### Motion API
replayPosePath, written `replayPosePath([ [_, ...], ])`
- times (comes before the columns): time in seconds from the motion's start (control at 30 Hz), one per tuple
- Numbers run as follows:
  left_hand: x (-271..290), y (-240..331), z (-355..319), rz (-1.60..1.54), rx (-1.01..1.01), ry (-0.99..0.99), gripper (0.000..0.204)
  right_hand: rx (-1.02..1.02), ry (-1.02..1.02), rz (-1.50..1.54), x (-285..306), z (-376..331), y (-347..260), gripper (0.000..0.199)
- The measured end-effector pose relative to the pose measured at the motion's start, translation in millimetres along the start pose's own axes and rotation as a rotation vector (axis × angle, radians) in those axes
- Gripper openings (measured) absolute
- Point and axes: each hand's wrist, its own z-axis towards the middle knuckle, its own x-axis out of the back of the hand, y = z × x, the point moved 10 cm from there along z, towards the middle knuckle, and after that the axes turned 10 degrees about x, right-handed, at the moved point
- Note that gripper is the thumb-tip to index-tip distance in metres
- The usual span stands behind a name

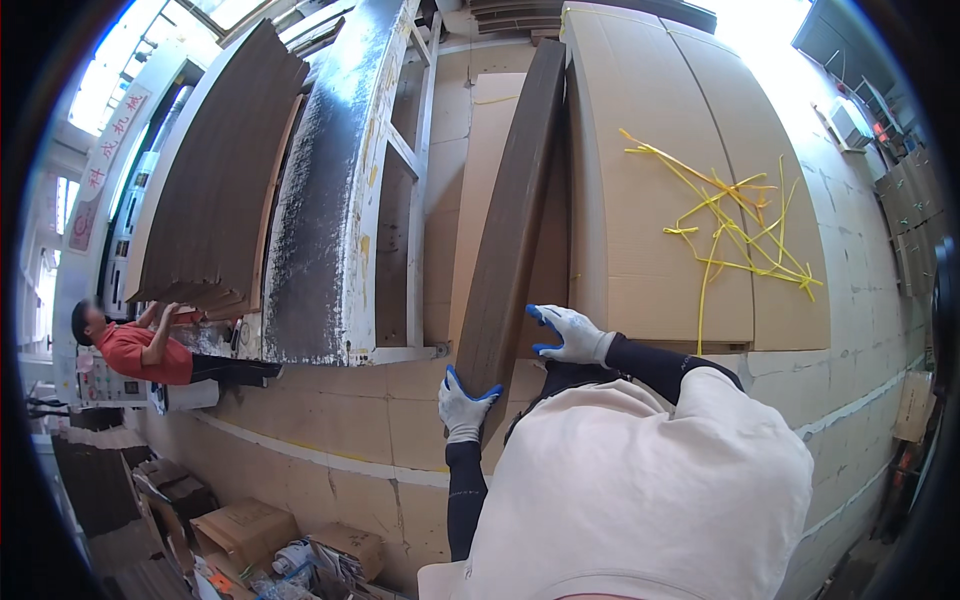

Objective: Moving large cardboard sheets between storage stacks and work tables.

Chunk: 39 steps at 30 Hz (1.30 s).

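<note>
A long, narrow stack of brown cardboard sheets [508,220] stretches away from me, its near end close to my body. My left hand [464,408], in a white glove with blue fingertips, grips the near left edge of this stack, thumb over its face. Just right of the stack, my right hand [578,337] wears a matching glove. Its fingers are spread, with the tips at or very near the stack's right side; I cannot tell whether they touch. Nothing shows in the right hand. A tall pile of large tan cardboard sheets [665,200] rises beside it.
Tangled yellow strapping [740,225] lies on the tan pile. To the left stand a worn metal-framed table [325,200] and a stack of dark cardboard [215,170]. A person in a red shirt [150,350] works at that stack. Cartons [245,530] and scraps lie lower left.
</note>
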Motion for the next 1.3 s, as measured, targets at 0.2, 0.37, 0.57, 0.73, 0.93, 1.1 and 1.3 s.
replayPosePath([
  [0.2, 4, 11, 5, -0.015, -0.034, 0.041, 0.129, -0.01, -0.011, 0.011, 2, -7, 0, 0.083],
  [0.37, -16, 22, -8, 0.066, -0.059, 0.013, 0.125, 0.006, -0.02, -0.002, 1, -11, 0, 0.082],
  [0.57, -44, 30, -26, 0.07, -0.09, 0.037, 0.117, 0.018, -0.056, 0.029, -13, -4, -2, 0.079],
  [0.73, -37, 29, -21, 0.055, -0.089, 0.064, 0.119, 0.052, -0.147, 0.039, -27, 2, -12, 0.077],
  [0.93, -37, 29, -21, 0.09, -0.077, 0.043, 0.121, 0.05, -0.186, 0.024, -25, 6, -10, 0.077],
  [1.1, -27, 33, -27, 0.082, -0.08, 0.06, 0.129, 0.012, -0.189, 0.021, -23, -4, -2, 0.076],
  [1.3, -13, 38, -26, 0.038, -0.101, 0.138, 0.132, -0.005, -0.188, 0.04, -26, -20, 3, 0.077],
])
